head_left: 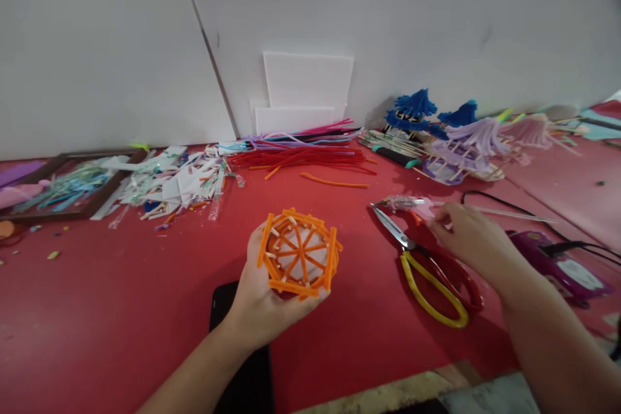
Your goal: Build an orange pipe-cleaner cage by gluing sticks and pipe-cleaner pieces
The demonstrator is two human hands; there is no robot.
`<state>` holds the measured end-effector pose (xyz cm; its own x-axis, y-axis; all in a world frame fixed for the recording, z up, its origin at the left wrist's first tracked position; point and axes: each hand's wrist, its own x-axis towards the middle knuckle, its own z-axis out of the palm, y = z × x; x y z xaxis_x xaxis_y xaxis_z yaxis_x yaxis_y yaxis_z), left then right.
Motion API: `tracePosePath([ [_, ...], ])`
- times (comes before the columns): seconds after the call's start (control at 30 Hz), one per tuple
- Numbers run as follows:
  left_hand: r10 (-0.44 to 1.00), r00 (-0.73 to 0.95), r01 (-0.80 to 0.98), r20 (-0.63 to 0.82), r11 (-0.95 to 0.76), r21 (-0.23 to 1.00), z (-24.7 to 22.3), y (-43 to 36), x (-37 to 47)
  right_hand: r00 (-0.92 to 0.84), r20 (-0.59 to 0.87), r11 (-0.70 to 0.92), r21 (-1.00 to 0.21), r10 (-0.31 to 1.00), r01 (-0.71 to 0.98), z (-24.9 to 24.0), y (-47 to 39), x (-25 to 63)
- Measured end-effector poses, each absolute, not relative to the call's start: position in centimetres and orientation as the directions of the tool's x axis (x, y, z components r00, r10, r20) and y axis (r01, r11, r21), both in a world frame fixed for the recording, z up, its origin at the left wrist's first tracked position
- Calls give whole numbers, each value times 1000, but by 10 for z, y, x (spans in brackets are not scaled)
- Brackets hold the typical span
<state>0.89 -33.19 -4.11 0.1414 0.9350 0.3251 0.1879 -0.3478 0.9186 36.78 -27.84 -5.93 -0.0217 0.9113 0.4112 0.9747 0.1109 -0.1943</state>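
My left hand (264, 297) is wrapped round a round craft piece made of orange pipe cleaners (301, 251), with spokes meeting in the middle, pale stick ends and a whitish base inside. My right hand (468, 239) has its fingers curled at the pink hot glue gun (423, 207), which lies with its nozzle to the left and a clear glue stick (517, 214) out of its back. Its fingertips are partly hidden. Just below that hand lie scissors (412, 246) with one yellow and one red handle, blades slightly apart.
A black phone (245, 369) lies partly under my left forearm. Behind are bundled pipe cleaners (305, 156), one loose orange pipe cleaner (334, 182) and scraps (179, 184) beside a brown frame (92, 204). Blue and lilac crafts (466, 142) stand back right; a purple corded device (557, 265) sits right.
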Motion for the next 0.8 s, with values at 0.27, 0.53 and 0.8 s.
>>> tracePosePath([
  [0.27, 937, 143, 19, 319, -325, 946, -38, -332, 13, -97, 427, 182, -164, 899, 970, -43, -275, 367],
  [0.53, 922, -66, 128, 381, -371, 920, -32, -331, 14, -236, 232, 300, -300, 944, 905, -58, -368, 340],
  [0.8, 882, -172, 183, 438, -409, 894, -18, -323, 12, -159, 259, 241, -327, 953, 914, -69, -344, 348],
])
